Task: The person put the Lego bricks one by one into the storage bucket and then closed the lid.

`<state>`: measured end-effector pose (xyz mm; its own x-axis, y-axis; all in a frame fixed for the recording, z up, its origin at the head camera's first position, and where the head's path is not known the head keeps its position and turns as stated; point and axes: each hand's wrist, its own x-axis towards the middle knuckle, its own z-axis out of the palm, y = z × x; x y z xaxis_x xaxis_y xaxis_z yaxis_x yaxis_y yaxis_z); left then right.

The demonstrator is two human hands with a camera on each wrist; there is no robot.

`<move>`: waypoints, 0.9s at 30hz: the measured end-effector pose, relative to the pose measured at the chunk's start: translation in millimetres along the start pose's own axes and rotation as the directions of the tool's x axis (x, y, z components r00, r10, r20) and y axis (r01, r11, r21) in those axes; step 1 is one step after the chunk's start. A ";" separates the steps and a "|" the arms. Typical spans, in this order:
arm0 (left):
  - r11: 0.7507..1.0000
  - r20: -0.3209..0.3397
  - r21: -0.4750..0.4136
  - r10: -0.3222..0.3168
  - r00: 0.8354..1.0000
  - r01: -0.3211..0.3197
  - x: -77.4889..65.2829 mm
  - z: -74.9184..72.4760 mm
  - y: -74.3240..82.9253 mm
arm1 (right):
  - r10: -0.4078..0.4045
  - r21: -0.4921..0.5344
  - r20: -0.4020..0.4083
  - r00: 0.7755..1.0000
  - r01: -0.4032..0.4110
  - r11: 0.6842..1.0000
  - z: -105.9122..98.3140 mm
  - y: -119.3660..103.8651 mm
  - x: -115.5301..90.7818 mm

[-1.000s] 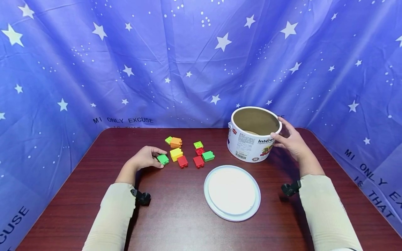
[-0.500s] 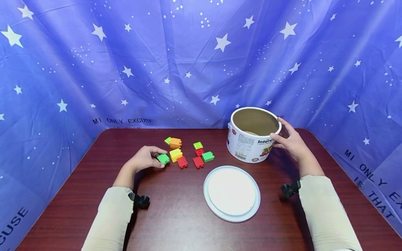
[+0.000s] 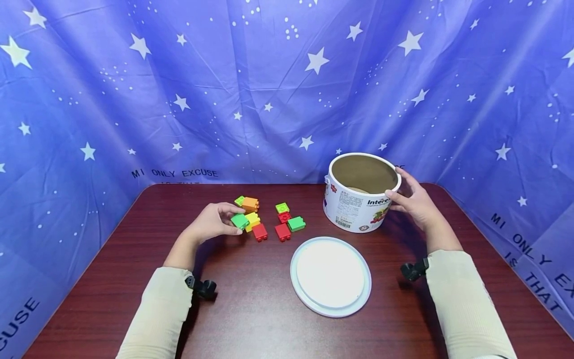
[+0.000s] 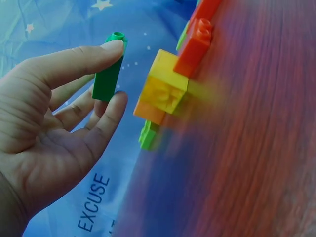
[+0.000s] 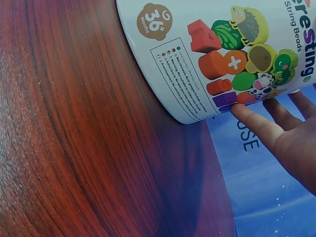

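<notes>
Green block [image 3: 239, 222] in left grip [image 3: 214, 220] has neared the yellow block [image 3: 253, 220].

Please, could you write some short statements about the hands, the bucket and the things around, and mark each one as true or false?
1. The left hand holds a green block. True.
2. The right hand touches the white bucket. True.
3. The white bucket is closed. False: its top is open, and the round white lid lies on the table.
4. Just one red block is on the table. False: three red blocks show there in the head view.
5. The round white lid is nearer to the person than the white bucket. True.
6. Everything behind the table is plain white. False: the blue backdrop has white stars.
</notes>
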<state>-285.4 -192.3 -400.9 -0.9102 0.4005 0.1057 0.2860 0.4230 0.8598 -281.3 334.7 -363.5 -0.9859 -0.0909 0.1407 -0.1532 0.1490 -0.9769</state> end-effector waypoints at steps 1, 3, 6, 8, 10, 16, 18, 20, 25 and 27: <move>1.000 -0.003 -0.008 0.014 1.000 -0.014 0.3 0.8 1.8 | -0.001 0.001 0.000 1.000 0.001 1.000 -0.1 0.1 0.0; 0.999 -0.007 -0.026 0.033 0.999 -0.034 1.1 2.6 5.5 | -0.002 0.003 0.002 1.000 0.002 1.000 -0.1 0.2 0.1; 0.996 -0.003 -0.060 0.058 0.998 -0.058 2.3 5.5 11.0 | -0.001 0.001 0.001 1.000 0.001 1.000 -0.2 0.5 0.1; 0.995 0.000 -0.074 0.069 0.998 -0.068 3.5 7.4 13.9 | 0.001 -0.001 0.000 1.000 -0.001 1.000 -0.3 0.6 0.0; 0.994 0.000 -0.080 0.078 0.997 -0.078 4.4 9.2 16.6 | 0.003 -0.006 -0.001 1.000 -0.003 1.000 -0.4 0.8 0.1; 0.992 -0.031 -0.090 0.091 0.995 -0.094 7.6 15.7 26.6 | 0.006 -0.017 0.000 1.000 -0.006 1.000 -0.9 1.1 0.4; 0.990 -0.036 -0.100 0.098 0.995 -0.101 9.4 17.8 30.4 | 0.007 -0.017 -0.001 1.000 -0.007 1.000 -1.1 1.1 0.4; 0.989 -0.044 -0.102 0.102 0.994 -0.106 11.2 19.6 34.4 | 0.007 -0.016 -0.001 1.000 -0.007 1.000 -1.1 1.1 0.5; 0.993 -0.053 -0.047 0.110 0.993 -0.113 16.1 22.8 44.2 | 0.008 -0.025 -0.002 1.000 -0.008 1.000 -1.2 1.3 0.3; 0.992 -0.050 -0.031 0.119 0.992 -0.120 18.6 24.3 47.8 | 0.009 -0.025 -0.004 1.000 -0.009 1.000 -1.3 1.4 0.1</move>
<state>-281.3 -144.9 -370.0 -0.8838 0.4063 0.2320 0.3840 0.3467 0.8558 -281.7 336.2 -364.7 -0.9874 -0.0856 0.1327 -0.1460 0.1746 -0.9738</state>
